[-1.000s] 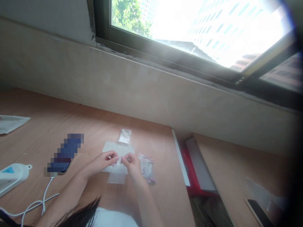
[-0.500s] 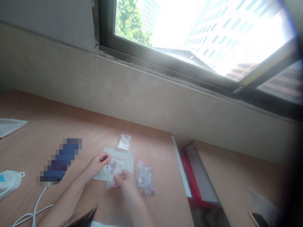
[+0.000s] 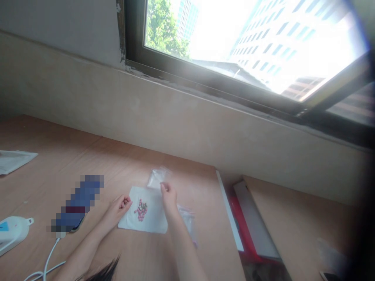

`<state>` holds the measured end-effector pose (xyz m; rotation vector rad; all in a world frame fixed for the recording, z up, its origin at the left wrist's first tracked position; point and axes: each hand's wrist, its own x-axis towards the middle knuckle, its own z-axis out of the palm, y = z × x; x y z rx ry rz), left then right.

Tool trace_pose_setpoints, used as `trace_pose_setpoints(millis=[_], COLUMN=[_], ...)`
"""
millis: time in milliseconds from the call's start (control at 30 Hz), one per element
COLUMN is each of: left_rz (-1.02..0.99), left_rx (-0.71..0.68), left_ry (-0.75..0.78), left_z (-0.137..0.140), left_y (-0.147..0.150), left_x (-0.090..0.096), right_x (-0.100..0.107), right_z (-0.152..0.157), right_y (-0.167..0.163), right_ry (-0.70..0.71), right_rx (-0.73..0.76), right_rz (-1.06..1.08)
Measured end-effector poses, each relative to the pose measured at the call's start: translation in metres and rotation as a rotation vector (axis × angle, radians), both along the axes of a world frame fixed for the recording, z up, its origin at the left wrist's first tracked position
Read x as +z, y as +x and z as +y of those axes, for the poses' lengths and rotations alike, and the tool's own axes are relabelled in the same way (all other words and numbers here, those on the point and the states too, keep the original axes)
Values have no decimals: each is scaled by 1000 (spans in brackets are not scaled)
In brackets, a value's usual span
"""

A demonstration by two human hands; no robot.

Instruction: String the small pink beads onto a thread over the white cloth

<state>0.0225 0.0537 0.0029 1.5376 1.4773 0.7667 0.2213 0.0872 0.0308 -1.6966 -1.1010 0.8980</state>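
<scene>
As small pink and greyish pieces [image 3: 141,210] lie clustered on a white sheet [image 3: 157,214] atop a table [image 3: 67,152], a person's left hand [image 3: 121,205], fingers curled, sits left of them. The right hand [image 3: 169,195], fingertips drawn together, is up and right, by a clear bag [image 3: 154,179]; whether either grips anything cannot be told.

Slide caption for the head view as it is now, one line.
Small pink pieces lie on a white sheet, left hand by its edge, right hand at a clear bag.
</scene>
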Motion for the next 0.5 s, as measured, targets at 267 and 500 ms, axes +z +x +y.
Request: trace_pose_setpoints(millis=[267,500], left_rz=[125,167], left_rx=[-32,-49], left_ry=[143,172], left_z=[-1,-1], left_y=[-5,-6], left_x=[-20,-21], right_x=[-6,-9], right_z=[32,28], right_y=[0,-2], right_ry=[-63,-55], right_rx=[-44,-76], right_rz=[-149,-322])
